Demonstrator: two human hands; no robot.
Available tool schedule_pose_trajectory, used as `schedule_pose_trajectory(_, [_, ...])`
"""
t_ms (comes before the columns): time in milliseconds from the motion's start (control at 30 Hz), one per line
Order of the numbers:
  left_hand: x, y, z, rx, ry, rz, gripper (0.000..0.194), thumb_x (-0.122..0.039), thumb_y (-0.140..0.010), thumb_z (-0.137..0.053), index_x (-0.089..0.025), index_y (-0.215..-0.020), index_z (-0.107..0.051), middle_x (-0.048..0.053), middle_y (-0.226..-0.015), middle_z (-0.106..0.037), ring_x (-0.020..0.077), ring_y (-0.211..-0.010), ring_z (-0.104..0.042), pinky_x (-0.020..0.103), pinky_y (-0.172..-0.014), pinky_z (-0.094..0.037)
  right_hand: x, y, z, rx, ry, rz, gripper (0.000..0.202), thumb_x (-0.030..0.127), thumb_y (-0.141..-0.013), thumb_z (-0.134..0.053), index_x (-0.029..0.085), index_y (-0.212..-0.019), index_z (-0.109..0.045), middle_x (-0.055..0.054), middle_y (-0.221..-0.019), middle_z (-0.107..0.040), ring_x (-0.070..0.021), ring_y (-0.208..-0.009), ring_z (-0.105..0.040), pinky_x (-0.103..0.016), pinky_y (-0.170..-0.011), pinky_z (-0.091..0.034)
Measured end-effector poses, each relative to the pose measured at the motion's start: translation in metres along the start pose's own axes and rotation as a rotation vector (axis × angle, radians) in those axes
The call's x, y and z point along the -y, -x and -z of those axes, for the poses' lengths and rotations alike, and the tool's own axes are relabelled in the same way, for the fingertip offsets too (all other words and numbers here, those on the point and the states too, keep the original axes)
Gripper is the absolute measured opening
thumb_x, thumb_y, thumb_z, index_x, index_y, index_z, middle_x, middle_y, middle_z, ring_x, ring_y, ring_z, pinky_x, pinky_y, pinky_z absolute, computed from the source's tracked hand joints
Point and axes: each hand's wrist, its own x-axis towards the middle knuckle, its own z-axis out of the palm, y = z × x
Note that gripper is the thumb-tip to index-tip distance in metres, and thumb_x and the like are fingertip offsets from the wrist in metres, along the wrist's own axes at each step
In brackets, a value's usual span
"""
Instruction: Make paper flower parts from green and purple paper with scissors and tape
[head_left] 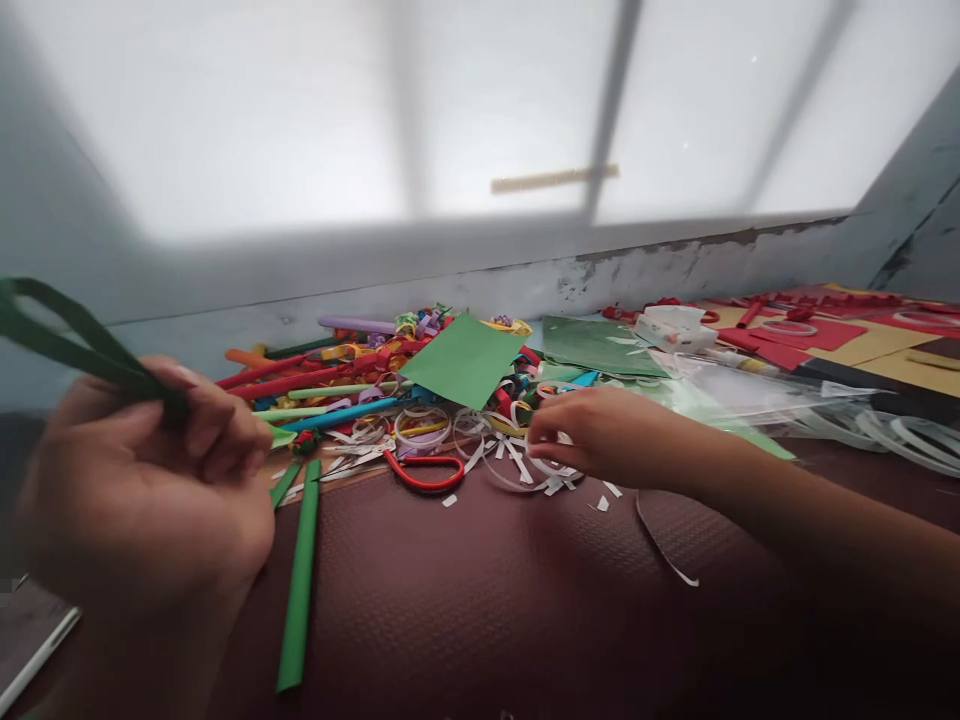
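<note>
My left hand (165, 470) is raised at the left, its fingers closed around a dark green paper strip (82, 335) that is bent into a loop above the thumb. My right hand (589, 430) reaches over the white strips (514, 460) in the middle, fingers curled in; what they hold, if anything, is hidden. Left of it, a green paper sheet (469, 360) lies on top of a colourful heap. Scissors with red handles (427, 475) rest at the heap's front edge. A rolled green paper tube (301, 580) lies beside my left hand.
Behind my hands, red, yellow and purple paper pieces (330, 375) are heaped against the wall. Dark green sheets (600, 345) and a clear plastic sheet (765, 390) lie to the right, with red paper (817, 335) beyond. White scraps dot the brown tabletop (465, 620).
</note>
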Motion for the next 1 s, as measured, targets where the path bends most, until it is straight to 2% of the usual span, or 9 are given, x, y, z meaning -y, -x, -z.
schedule_pose_trajectory(133, [0.012,0.012,-0.004,0.043,-0.105,0.026,0.017,-0.006,-0.057,-0.048,-0.018,-0.065,-0.056,-0.006,-0.044,-0.035,0.0065,-0.038,-0.028,0.022,-0.039,-0.020,0.040,-0.068,-0.012,-0.002,-0.055,0.124,0.020,0.032,-0.100,-0.055,0.024,-0.106,-0.073,-0.003,-0.102,-0.075,-0.0167,-0.094,-0.067,-0.025,-0.075,-0.045])
schedule_pose_trajectory(200, [0.019,0.017,-0.002,0.104,-0.162,0.104,0.015,-0.008,-0.060,-0.053,-0.018,-0.069,-0.060,-0.006,-0.047,-0.038,0.0060,-0.040,-0.031,0.021,-0.040,-0.024,0.057,-0.101,-0.024,0.005,-0.039,0.096,0.020,0.030,-0.099,-0.057,0.018,-0.104,-0.072,-0.009,-0.105,-0.073,-0.0200,-0.096,-0.068,-0.030,-0.079,-0.050])
schedule_pose_trajectory(333, [0.031,0.016,0.006,0.219,-0.286,0.242,0.008,-0.016,-0.068,-0.065,-0.018,-0.075,-0.063,-0.008,-0.048,-0.038,0.0060,-0.042,-0.031,0.018,-0.039,-0.026,0.073,-0.127,-0.038,0.004,-0.017,0.067,0.026,0.037,-0.097,-0.064,0.014,-0.110,-0.067,-0.008,-0.111,-0.069,-0.0212,-0.099,-0.067,-0.042,-0.088,-0.056])
schedule_pose_trajectory(467, [0.036,0.014,0.009,0.262,-0.312,0.309,0.014,-0.021,-0.070,-0.066,-0.019,-0.083,-0.063,-0.008,-0.052,-0.042,0.0074,-0.046,-0.033,0.017,-0.042,-0.031,0.069,-0.107,-0.024,-0.150,-0.093,0.058,0.023,0.028,-0.099,-0.057,0.011,-0.100,-0.073,-0.013,-0.097,-0.074,-0.0246,-0.097,-0.068,-0.036,-0.088,-0.049])
schedule_pose_trajectory(567, [0.038,0.018,0.008,0.319,-0.317,0.349,0.012,-0.024,-0.073,-0.062,-0.019,-0.084,-0.063,-0.006,-0.056,-0.046,0.0087,-0.049,-0.037,0.019,-0.045,-0.034,0.059,-0.084,-0.009,-0.250,-0.195,0.059,0.030,0.026,-0.103,-0.048,0.017,-0.124,-0.068,-0.008,-0.105,-0.077,-0.0183,-0.090,-0.069,-0.027,-0.078,-0.048])
schedule_pose_trajectory(633, [0.039,0.024,0.006,0.380,-0.336,0.368,0.010,-0.025,-0.076,-0.063,-0.018,-0.084,-0.063,-0.004,-0.059,-0.052,0.0096,-0.052,-0.041,0.020,-0.048,-0.036,0.051,-0.067,-0.006,-0.313,-0.260,0.077,0.034,0.025,-0.104,-0.048,0.020,-0.133,-0.065,-0.006,-0.114,-0.076,-0.0165,-0.097,-0.069,-0.024,-0.082,-0.048])
schedule_pose_trajectory(767, [0.045,0.039,0.003,0.479,-0.379,0.409,0.022,-0.028,-0.081,-0.067,-0.016,-0.099,-0.066,-0.001,-0.068,-0.063,0.0108,-0.056,-0.047,0.022,-0.054,-0.039,0.039,-0.038,-0.017,-0.487,-0.546,0.170,0.030,0.027,-0.100,-0.054,0.019,-0.123,-0.072,-0.006,-0.104,-0.078,-0.0168,-0.089,-0.072,-0.026,-0.079,-0.052])
schedule_pose_trajectory(867, [0.051,0.049,0.004,0.484,-0.372,0.465,0.024,-0.032,-0.083,-0.067,-0.017,-0.101,-0.065,-0.003,-0.065,-0.058,0.0101,-0.055,-0.044,0.021,-0.052,-0.037,0.040,-0.027,-0.029,-0.561,-0.750,0.182,0.023,0.026,-0.097,-0.059,0.022,-0.110,-0.078,-0.004,-0.095,-0.079,-0.0154,-0.083,-0.072,-0.026,-0.077,-0.054])
schedule_pose_trajectory(1000, [0.059,0.056,0.005,0.442,-0.313,0.513,0.023,-0.036,-0.083,-0.066,-0.019,-0.098,-0.065,-0.006,-0.061,-0.050,0.0085,-0.054,-0.039,0.019,-0.051,-0.034,0.048,-0.027,-0.041,-0.588,-1.012,0.182,0.016,0.024,-0.092,-0.066,0.023,-0.099,-0.081,-0.004,-0.098,-0.075,-0.0143,-0.086,-0.070,-0.024,-0.073,-0.055])
